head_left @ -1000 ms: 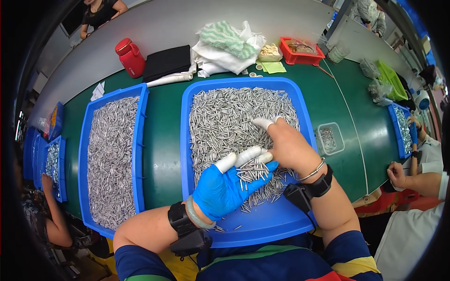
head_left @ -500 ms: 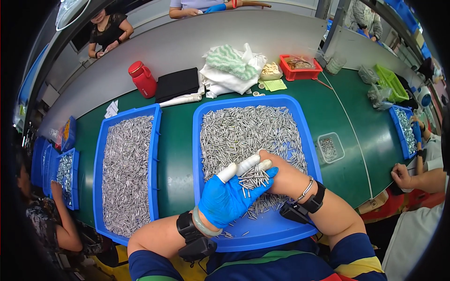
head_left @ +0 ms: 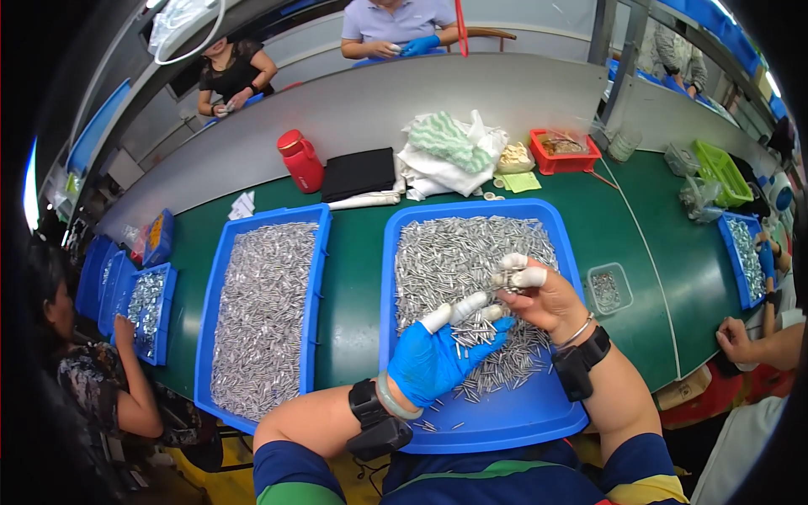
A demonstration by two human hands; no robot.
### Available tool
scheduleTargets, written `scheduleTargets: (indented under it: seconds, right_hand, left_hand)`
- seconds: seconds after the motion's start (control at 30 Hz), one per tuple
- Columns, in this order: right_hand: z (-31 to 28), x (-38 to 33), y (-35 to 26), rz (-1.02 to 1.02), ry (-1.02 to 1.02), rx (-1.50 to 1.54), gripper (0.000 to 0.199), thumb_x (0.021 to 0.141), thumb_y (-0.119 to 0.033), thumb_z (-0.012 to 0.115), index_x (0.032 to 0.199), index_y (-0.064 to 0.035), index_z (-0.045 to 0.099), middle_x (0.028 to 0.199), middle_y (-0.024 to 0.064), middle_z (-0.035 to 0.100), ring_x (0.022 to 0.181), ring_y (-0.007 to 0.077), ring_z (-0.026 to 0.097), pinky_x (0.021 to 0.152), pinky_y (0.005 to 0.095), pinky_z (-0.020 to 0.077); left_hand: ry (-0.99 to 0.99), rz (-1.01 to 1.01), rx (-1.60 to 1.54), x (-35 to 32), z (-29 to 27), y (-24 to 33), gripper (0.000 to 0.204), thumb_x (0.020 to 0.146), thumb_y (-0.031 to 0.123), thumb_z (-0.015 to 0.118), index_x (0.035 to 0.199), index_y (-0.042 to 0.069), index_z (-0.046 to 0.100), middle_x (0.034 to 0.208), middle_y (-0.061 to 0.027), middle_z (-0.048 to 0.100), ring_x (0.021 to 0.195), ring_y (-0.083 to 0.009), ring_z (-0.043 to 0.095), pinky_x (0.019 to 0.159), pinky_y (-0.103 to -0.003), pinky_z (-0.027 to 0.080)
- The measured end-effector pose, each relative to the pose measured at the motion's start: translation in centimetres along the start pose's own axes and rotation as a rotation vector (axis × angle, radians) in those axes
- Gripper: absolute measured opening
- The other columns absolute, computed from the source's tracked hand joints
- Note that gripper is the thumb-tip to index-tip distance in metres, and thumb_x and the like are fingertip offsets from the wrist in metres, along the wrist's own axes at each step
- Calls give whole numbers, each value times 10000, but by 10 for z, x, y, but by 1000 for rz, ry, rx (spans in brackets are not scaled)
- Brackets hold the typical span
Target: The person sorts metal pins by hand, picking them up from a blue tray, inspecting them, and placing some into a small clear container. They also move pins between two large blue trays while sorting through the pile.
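My left hand (head_left: 425,362), in a blue glove with white finger covers, is cupped palm up around a small heap of short metal pins (head_left: 476,338). To its right, my right hand (head_left: 543,299) is ungloved, with white covers on its fingertips. Its fingers are curled together on what look like a few pins. Both hands are above a blue tray (head_left: 505,433) that holds a deep layer of the same silvery pins (head_left: 459,252). The tray's near part shows bare blue bottom with a few stray pins.
On the left stands another blue tray (head_left: 318,278) full of pins. A small clear box (head_left: 623,290) with pins sits right. Behind are a red flask (head_left: 300,160), black cloth (head_left: 360,174), white and green cloths (head_left: 454,151) and a red basket (head_left: 566,156). Other people work around the table.
My right hand has drawn away from my left palm, up and to the right, its fingers now together. My left hand stays cupped under its pins. The whole view has shifted.
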State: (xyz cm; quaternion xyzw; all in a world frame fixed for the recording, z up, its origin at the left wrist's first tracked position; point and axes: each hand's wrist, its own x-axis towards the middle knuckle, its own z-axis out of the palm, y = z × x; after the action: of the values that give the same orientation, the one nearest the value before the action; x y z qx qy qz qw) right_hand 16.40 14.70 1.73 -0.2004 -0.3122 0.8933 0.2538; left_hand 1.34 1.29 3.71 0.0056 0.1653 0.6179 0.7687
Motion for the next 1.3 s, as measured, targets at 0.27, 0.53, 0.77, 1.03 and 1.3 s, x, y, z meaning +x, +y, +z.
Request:
scheduleTargets:
  seconds: [0.27, 0.53, 0.77, 1.03, 1.3]
  right_hand:
    - [3, -1, 5, 154, 75, 152, 206, 849, -227, 491, 857, -32, 556, 769, 136, 561, 531, 164, 468, 363, 160, 301]
    - [8, 1, 8, 136, 125, 158, 219, 860, -243, 474, 832, -44, 562, 750, 121, 566, 510, 156, 451, 335, 160, 279]
    - [16, 1, 2, 127, 100, 178, 219, 867, -240, 462, 829, -46, 556, 752, 114, 564, 514, 156, 448, 334, 162, 288]
    - [18, 0, 1, 113, 91, 151, 220, 870, -222, 454, 821, -26, 539, 822, 165, 550, 515, 155, 441, 339, 162, 306]
    - [5, -2, 1, 106, -20, 226, 238, 881, -205, 432, 826, 4, 531, 832, 178, 542, 509, 149, 429, 353, 167, 318]
  left_hand:
    - [112, 243, 85, -12, 8, 19, 399, 914, 222, 340, 1193, -56, 398, 1124, -219, 496, 1084, -367, 465, 958, -448, 389]
    - [58, 795, 77, -80, -19, 124, 371, 902, 239, 374, 1105, -57, 467, 1089, -215, 523, 1044, -318, 502, 952, -431, 381]
    - [567, 845, 1026, -149, -39, 174, 443, 902, 283, 380, 1159, -70, 453, 1152, -236, 503, 1103, -307, 468, 939, -404, 370]
    - [152, 493, 441, -78, -2, 113, 476, 918, 289, 354, 1210, -85, 395, 1228, -234, 436, 1149, -309, 427, 969, -406, 352]
    - [61, 51, 337, 9, -1, 11, 501, 920, 291, 326, 1263, -74, 324, 1265, -235, 390, 1175, -328, 397, 1005, -408, 316]
